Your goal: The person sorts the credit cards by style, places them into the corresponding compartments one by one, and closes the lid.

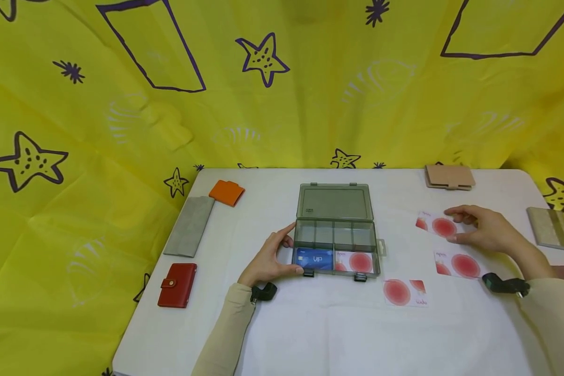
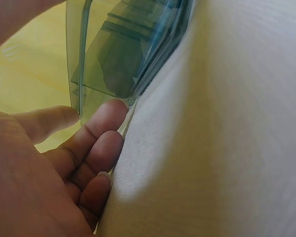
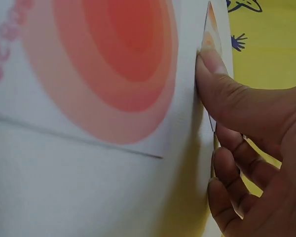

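The head view shows the counter bearing the open case, whose left end the left hand spans in a loose grip, thumb at the front corner. Well to the right, the right hand is nearly closed, pinching the far card by its right end, with two matching cards lying nearer. The step seems to be picking that card up; the next move likely calls for carrying it level to the case's front-right compartment, where its match lies.
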`<state>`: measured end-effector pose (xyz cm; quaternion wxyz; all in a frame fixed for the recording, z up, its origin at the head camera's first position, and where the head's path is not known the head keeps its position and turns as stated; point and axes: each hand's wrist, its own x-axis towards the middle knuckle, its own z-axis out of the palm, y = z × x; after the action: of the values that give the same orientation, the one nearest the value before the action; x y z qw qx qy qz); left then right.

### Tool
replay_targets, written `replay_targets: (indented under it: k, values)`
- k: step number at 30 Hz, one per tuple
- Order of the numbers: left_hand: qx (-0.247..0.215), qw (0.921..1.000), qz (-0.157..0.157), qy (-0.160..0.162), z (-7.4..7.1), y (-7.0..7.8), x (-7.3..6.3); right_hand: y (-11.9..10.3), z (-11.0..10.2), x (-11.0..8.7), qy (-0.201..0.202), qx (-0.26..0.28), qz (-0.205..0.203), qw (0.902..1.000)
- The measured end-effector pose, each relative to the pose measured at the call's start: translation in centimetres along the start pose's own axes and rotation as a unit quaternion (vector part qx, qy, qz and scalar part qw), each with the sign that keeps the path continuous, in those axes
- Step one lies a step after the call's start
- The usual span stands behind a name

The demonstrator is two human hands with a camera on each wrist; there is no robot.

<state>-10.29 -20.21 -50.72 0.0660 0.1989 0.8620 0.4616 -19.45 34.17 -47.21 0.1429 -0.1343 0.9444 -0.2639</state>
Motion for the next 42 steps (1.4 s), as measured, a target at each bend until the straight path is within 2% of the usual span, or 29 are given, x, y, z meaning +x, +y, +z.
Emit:
replay_targets:
  k: [5,12,18,25,29,32,36,38,40,42]
  values:
    - [0.002,1.0,0.002,-0.001,-0.1,-0.1,-0.1,-0.2,0.2,-0.3,-0.005,0.007,0.011,0.9999]
    - [-0.002,1.0,-0.007,-0.002,-0.1,0.0,-0.3,-0.5,1.2,-0.8,0.057,0.024,-0.014,0.998]
    - [0.0,1.0,-0.002,-0.001,-0.1,0.0,-0.2,-1.1,2.0,-1.3,0.096,0.096,-0.04,0.9899]
    - [0.001,1.0,-0.001,0.001,-0.1,0.0,-0.1,-3.0,2.4,-1.6,0.127,0.192,-0.071,0.9706]
    - [-0.005,1.0,-0.006,0.0,-0.1,0.1,-0.1,-4.9,3.1,-1.7,0.107,0.252,-0.066,0.9595]
    - [-0.007,0.9999,-0.014,-0.004,-0.1,0.2,0.0,-6.5,4.1,-1.7,0.089,0.306,-0.083,0.9442]
    - [-0.002,0.9999,-0.015,-0.005,-0.1,0.1,0.0,-8.6,5.7,-1.7,0.079,0.367,-0.135,0.9169]
    - [0.001,0.9999,-0.013,-0.005,-0.1,0.0,0.1,-9.6,6.6,-1.7,0.077,0.383,-0.16,0.9064]
    - [0.002,0.9999,-0.012,-0.006,-0.1,-0.1,0.1,-10.5,7.4,-1.7,0.082,0.376,-0.18,0.9052]
    - [0.002,0.9999,-0.014,-0.006,-0.1,-0.1,0.1,-11.4,8.2,-1.8,0.087,0.347,-0.191,0.9141]
